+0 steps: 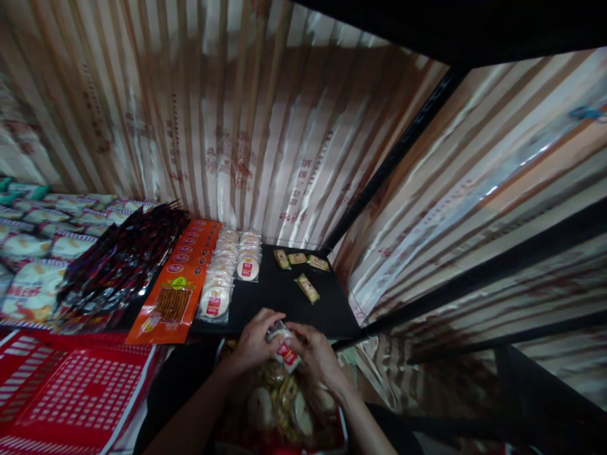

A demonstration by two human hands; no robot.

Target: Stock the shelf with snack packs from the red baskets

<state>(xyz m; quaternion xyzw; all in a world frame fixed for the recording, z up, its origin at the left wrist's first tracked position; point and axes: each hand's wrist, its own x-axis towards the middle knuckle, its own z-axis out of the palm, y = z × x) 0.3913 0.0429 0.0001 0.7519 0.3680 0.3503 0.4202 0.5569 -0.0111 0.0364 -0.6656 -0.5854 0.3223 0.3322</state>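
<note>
My left hand (259,340) and my right hand (317,354) hold a wrapped rice cracker packet (288,354) between them, fingers closed on its two sides. The packet is clear plastic with a red and white label. Just beneath my hands is a red-rimmed basket (345,430) filled with more wrapped snacks (279,404). Beyond my hands, on the black shelf (270,303), two rows of round white rice crackers (214,302) in clear wrappers lie overlapped. To their right lie several small yellow-green wrapped snacks (308,287).
Left of the crackers lie orange snack packs (177,284), a pile of dark shiny packets (121,259) and white bagged snacks (35,284). An empty-looking red basket (71,392) stands at lower left. A black metal post (403,151) rises at the shelf's right corner, before printed plastic sheeting (227,126).
</note>
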